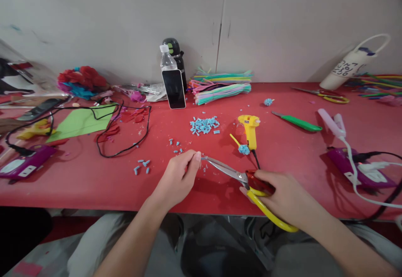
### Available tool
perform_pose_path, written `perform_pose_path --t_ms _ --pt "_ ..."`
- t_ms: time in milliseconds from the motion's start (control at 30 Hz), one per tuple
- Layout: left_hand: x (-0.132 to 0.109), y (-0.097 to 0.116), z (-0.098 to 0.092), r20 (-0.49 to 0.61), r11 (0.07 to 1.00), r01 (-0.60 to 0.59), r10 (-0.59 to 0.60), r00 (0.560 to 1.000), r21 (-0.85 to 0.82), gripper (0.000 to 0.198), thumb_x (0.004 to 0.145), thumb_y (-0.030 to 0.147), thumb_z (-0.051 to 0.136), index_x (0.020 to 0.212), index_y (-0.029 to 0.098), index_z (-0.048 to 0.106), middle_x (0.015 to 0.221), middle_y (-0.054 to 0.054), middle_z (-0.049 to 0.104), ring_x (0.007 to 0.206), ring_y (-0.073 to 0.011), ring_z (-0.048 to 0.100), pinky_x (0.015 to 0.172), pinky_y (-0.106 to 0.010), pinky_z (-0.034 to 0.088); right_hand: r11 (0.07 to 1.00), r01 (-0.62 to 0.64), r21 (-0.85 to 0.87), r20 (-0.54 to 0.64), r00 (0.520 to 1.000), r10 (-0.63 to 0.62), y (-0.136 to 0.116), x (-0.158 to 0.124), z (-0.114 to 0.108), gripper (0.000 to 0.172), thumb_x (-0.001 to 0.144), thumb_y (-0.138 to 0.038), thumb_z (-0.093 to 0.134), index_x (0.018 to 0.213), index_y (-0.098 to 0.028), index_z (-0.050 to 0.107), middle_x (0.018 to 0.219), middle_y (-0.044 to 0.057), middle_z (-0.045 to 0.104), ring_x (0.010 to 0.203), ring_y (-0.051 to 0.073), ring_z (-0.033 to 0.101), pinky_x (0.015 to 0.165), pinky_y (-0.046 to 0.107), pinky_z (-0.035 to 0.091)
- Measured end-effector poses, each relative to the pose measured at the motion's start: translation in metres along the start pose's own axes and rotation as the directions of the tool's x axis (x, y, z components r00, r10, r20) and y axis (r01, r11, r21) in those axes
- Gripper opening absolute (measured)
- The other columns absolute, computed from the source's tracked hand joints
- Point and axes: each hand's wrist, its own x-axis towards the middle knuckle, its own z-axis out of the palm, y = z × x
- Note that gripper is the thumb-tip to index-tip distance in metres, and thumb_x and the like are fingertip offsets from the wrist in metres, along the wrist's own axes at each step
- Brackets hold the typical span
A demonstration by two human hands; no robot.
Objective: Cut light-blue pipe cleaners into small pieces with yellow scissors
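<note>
My right hand [279,193] grips the handles of the scissors [226,169], whose yellow and red loops show around the fingers. The blades point left, and their tips reach a small blue piece [203,158] at the fingertips of my left hand [180,174]. That hand is closed in a pinch on the piece, which is mostly hidden. Behind the hands lies a pile of short blue pieces [204,125], with several loose ones [145,163] to the left. A yellow glue gun [250,130] lies beyond the scissors, a fuzzy blue cluster [244,149] beside it.
A phone [173,88] leans upright against a clear bottle [167,61]. Pipe cleaners [222,88] lie along the wall. To the right are a green-handled cutter [301,123], other scissors [329,96] and a purple power strip [361,170]. A black cable [125,148] loops at left.
</note>
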Motion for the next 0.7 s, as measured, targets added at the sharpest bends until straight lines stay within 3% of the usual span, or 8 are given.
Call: perform_pose_path --t_ms 333,533,700 --pt "0.0000 -0.0012 -0.0004 0.005 1.000 0.003 -0.003 1.000 0.007 0.037 0.102 0.037 0.035 0.070 0.019 0.035 0.063 0.005 0.036 0.058 -0.0102 0.034 0.058 -0.026 0.029 1.000 -0.017 -0.016 -0.002 1.000 0.017 0.0071 0.0014 0.0056 0.020 0.082 -0.041 0.061 0.072 -0.025 0.057 0.059 -0.003 0.054 0.054 0.015 0.048 0.050 0.024 0.030" --pt "-0.0003 -0.0019 -0.0002 0.000 1.000 0.011 -0.011 1.000 0.003 0.036 0.102 0.037 0.034 0.070 0.020 0.037 0.064 0.004 0.037 0.059 -0.0106 0.035 0.059 -0.026 0.030 1.000 -0.007 0.006 -0.027 1.000 0.008 0.0007 0.0007 0.0007 0.033 0.082 -0.048 0.062 0.065 -0.024 0.047 0.055 -0.004 0.048 0.050 0.014 0.042 0.049 0.023 0.029" --pt "-0.0002 -0.0008 0.0003 -0.008 1.000 0.016 -0.016 1.000 0.007 0.036 0.102 0.036 0.035 0.070 0.020 0.036 0.063 0.004 0.036 0.058 -0.0107 0.034 0.058 -0.026 0.029 1.000 -0.007 0.019 -0.002 1.000 0.007 0.0012 0.0008 0.0007 0.031 0.084 -0.051 0.060 0.070 -0.024 0.055 0.058 -0.003 0.053 0.053 0.014 0.045 0.050 0.024 0.030"
